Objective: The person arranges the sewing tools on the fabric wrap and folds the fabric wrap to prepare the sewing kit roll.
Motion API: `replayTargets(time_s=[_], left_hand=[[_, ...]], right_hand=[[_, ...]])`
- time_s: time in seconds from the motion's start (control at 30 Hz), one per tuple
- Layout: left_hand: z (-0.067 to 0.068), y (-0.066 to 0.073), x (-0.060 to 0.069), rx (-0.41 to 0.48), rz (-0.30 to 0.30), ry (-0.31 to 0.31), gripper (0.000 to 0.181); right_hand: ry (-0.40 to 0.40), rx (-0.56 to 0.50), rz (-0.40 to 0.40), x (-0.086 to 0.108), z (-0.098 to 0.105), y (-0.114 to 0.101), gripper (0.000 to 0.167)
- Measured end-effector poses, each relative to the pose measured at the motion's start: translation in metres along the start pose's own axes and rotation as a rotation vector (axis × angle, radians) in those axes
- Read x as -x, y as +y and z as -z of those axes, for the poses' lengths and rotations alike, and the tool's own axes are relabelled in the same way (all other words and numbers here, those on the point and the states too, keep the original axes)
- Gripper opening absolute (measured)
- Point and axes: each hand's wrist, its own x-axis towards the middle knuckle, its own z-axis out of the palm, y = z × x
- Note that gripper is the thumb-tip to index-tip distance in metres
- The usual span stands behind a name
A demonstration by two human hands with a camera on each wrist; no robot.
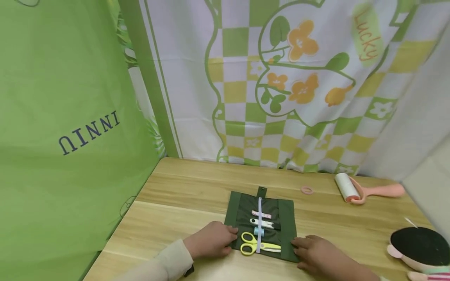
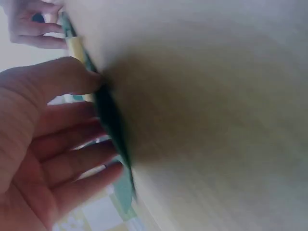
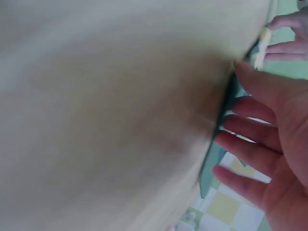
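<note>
A dark green fabric pouch (image 1: 287,218) lies unfolded flat on the table in the head view, its snap tab at the far edge. A lavender elastic strap (image 1: 259,218) crosses yellow-handled scissors (image 1: 249,246), a small light-blue item (image 1: 259,232), a white-handled tool (image 1: 268,224) and a pink patterned strip (image 1: 266,215). My left hand (image 1: 215,239) touches the pouch's left edge, its fingers extended in the left wrist view. My right hand (image 1: 318,253) touches the right edge near the front corner, with fingers fairly straight in the right wrist view.
A pink-handled lint roller (image 1: 376,191) lies at the back right of the wooden table (image 1: 168,222). Near it is a pink ring-shaped band (image 1: 307,190). A round black-topped object (image 1: 420,246) stands at the right edge. Curtains hang behind and left.
</note>
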Motion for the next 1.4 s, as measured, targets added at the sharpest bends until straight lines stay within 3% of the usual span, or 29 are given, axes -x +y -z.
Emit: replayTargets(time_s=[0.1, 0.27, 0.4, 0.53, 0.63, 0.7, 0.77, 0.9, 1.0, 1.13, 1.3, 1.4], left_hand=[[-0.001, 0.003, -0.002, -0.001, -0.044, 0.04, 0.013], [0.001, 0.002, -0.001, 0.091, -0.035, 0.055, 0.008], [0.004, -0.003, 0.001, 0.202, 0.012, 0.047, 0.015], [0.004, -0.007, 0.006, 0.417, 0.074, 0.065, 0.025], [0.001, -0.008, 0.01, 0.628, 0.128, 0.095, 0.025], [-0.002, -0.007, 0.011, 0.712, 0.155, 0.129, 0.019], [-0.005, -0.007, 0.011, 0.769, 0.178, 0.169, 0.015], [-0.009, -0.01, 0.007, 0.776, 0.2, 0.201, 0.012], [-0.011, -0.017, 0.004, 0.776, 0.193, 0.152, 0.001], [-0.012, -0.024, 0.0, 0.747, 0.156, 0.098, 0.011], [-0.011, -0.03, -0.001, 0.682, 0.077, 0.045, 0.02], [-0.007, -0.032, -0.003, 0.601, 0.038, -0.009, 0.035]], right_hand=[[0.103, 0.03, 0.035, 0.003, -0.009, -0.003, 0.018], [0.145, 0.008, 0.023, 0.002, -0.01, -0.008, 0.006], [0.089, -0.223, -0.068, 0.004, 0.001, -0.003, 0.007], [0.036, -0.506, -0.195, 0.007, 0.008, 0.002, 0.014], [0.058, -0.621, -0.257, 0.011, 0.009, 0.003, 0.014], [0.093, -0.645, -0.28, 0.012, 0.008, 0.002, 0.014], [0.124, -0.652, -0.308, 0.013, 0.007, 0.001, 0.015], [0.184, -0.638, -0.357, 0.01, 0.006, -0.001, 0.024], [0.188, -0.549, -0.382, 0.005, 0.004, -0.003, 0.028], [0.157, -0.39, -0.399, 0.001, 0.002, -0.006, 0.029], [0.048, -0.303, -0.366, 0.001, 0.003, -0.005, 0.016], [-0.011, -0.215, -0.299, 0.002, 0.003, -0.001, 0.034]])
